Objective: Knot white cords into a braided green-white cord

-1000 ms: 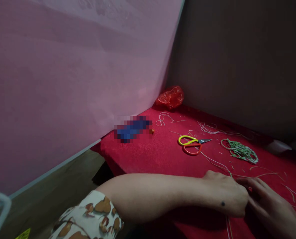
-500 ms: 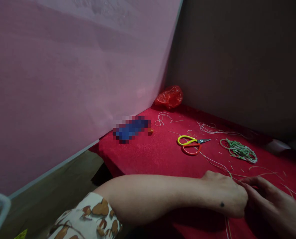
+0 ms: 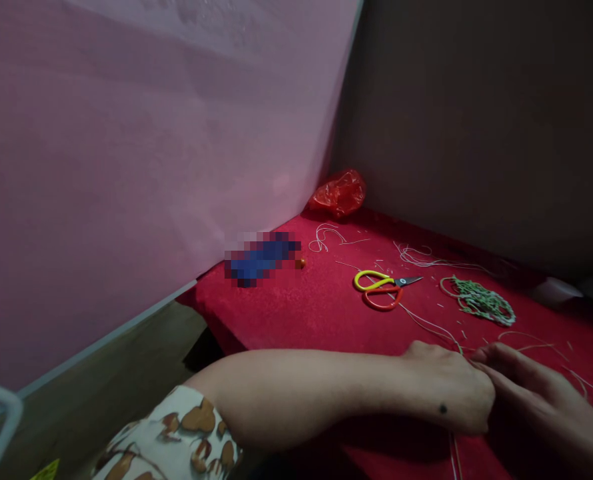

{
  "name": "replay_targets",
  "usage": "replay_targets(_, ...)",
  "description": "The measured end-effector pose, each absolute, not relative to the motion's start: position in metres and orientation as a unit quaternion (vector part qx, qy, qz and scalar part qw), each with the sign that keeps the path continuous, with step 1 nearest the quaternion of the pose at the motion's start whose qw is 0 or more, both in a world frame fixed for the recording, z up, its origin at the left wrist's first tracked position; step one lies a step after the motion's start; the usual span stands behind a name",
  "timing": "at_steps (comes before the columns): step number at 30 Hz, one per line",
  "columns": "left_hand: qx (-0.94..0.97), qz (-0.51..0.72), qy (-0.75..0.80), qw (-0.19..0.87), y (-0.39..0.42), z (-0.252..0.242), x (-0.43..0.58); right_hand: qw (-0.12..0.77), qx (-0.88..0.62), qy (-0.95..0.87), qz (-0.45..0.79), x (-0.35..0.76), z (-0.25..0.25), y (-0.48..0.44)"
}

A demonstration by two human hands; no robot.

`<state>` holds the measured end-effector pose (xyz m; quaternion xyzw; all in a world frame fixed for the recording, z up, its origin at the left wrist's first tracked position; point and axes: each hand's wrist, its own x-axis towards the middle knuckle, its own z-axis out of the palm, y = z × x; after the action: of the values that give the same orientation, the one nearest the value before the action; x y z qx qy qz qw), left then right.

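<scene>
My left hand is closed low on the right, knuckles upward, its fingertips hidden behind the back of the hand. Thin pale cord runs across the table to it, and strands hang out beneath. Beside it my right hand is bent with thumb and forefinger brought together at the left hand's fingers, seemingly pinching the cord; the exact grip is hidden. Scissors with one yellow and one red handle lie past the left wrist. A bundle of green and white knotted cord rests beyond the hands.
The red cloth covers the table, with loose cord and small clippings scattered on it. A crumpled red plastic bag sits in the corner by the pink wall. A blurred-out blue item lies at the left edge.
My right hand has shifted slightly left and up against the left hand, its forefinger now more raised. The left hand has barely moved; scissors and cord bundle stay put.
</scene>
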<state>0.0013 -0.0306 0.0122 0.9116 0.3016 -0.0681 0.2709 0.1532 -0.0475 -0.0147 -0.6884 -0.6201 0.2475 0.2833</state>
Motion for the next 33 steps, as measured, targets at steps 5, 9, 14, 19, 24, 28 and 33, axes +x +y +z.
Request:
replay_targets(5, 0.912, -0.063, 0.300, 0.273, -0.030, 0.011, 0.002, 0.228, -0.701, -0.613, 0.283, 0.161, -0.011, -0.039)
replay_targets(9, 0.912, -0.060, 0.301, 0.273, -0.030, 0.012, 0.001, 0.211, -0.707, -0.616, 0.275, 0.168, -0.018, -0.035)
replay_targets(14, 0.912, -0.059, 0.303, 0.271, -0.030, 0.013, 0.000, 0.216, -0.706, -0.628, 0.246, 0.171, -0.023, -0.031)
replay_targets(19, 0.909, -0.059, 0.325, 0.256, -0.030, 0.013, 0.000, 0.235, -0.682, -0.631, 0.286, 0.166, -0.015, -0.035)
replay_targets(24, 0.902, -0.038, 0.364, 0.230, -0.026, 0.008, 0.000, 0.280, -0.660, -0.608, 0.341, 0.165, -0.014, -0.035)
replay_targets(28, 0.906, -0.017, 0.362, 0.219, -0.021, 0.005, 0.000, 0.294, -0.655, -0.593, 0.366, 0.165, -0.018, -0.032)
replay_targets(33, 0.903, -0.031, 0.368, 0.222, -0.019, 0.004, 0.001, 0.289, -0.642, -0.612, 0.360, 0.169, -0.022, -0.029)
